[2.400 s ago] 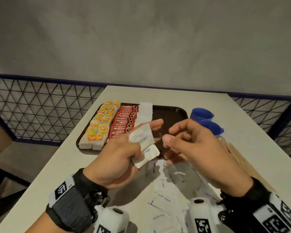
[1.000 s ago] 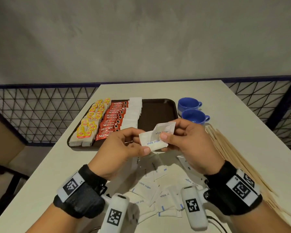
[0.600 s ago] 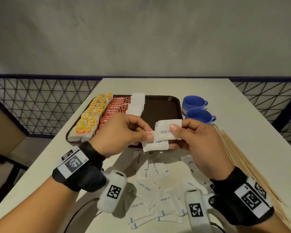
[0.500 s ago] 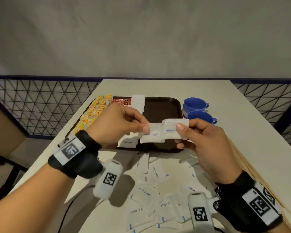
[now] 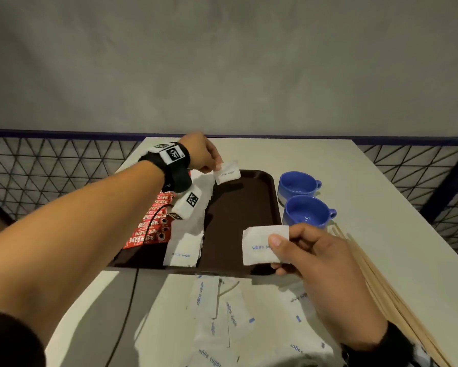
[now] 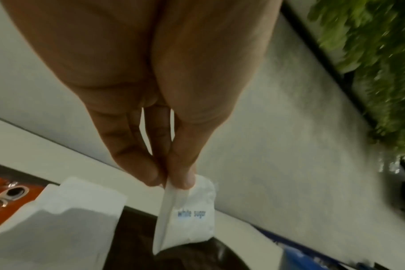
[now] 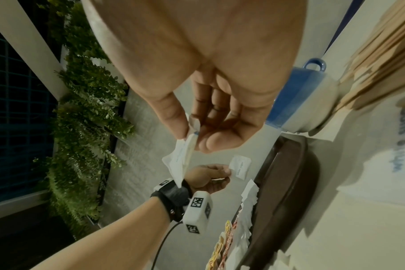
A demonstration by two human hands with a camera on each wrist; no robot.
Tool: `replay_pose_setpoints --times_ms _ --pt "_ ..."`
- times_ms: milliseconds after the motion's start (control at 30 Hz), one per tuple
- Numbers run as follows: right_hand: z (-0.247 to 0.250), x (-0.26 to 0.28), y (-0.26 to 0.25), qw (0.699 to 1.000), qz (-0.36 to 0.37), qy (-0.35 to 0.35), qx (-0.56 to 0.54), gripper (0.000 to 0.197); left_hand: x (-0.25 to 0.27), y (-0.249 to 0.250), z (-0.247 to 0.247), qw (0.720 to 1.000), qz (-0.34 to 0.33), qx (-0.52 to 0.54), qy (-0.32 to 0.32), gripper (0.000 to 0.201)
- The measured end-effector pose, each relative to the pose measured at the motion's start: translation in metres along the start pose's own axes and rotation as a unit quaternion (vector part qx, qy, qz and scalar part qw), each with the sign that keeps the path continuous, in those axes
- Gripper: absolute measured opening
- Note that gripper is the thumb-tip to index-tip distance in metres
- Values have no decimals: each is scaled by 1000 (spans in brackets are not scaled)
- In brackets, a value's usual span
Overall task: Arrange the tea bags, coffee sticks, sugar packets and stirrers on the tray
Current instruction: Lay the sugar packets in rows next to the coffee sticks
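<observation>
Over tray [image 5: 249, 207], L hand [image 5: 201, 152] & R hand [image 5: 325, 271] each pinch sugar pkt.

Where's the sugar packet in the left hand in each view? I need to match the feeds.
Head: sugar packet upper centre, pinched by the left hand over the tray's far end.
Left wrist: lower centre, hanging from the fingers.
Right wrist: small, centre, beyond the right hand.
Shared landmark: the brown tray.
</observation>
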State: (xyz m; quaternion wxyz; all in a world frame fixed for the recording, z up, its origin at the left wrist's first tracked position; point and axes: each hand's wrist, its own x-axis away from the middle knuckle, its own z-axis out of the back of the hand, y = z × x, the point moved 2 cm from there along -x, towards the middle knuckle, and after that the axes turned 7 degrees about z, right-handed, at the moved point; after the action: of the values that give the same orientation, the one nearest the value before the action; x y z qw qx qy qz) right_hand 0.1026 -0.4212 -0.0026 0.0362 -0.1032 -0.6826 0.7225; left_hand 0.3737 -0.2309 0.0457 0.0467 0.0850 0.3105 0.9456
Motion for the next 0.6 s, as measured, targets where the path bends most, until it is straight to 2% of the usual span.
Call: replay_pose_setpoints --times_ms 200,433,533,600 --pt "5 -9 5 999 -42 4 9 4 -48 -4 -20 995 37 -69 -53 9" --pt "3 -11 9 998 -57 -4 -25 11 -82 -2 -25 992 45 -120 -21 13" --pt "2 -12 10 997 -67 -19 -23 4 -88 -2 -27 992 46 -121 -7 12" --pt "3 -13 12 997 -71 -26 -18 7 -89 -2 -28 992 43 -116 -2 11"
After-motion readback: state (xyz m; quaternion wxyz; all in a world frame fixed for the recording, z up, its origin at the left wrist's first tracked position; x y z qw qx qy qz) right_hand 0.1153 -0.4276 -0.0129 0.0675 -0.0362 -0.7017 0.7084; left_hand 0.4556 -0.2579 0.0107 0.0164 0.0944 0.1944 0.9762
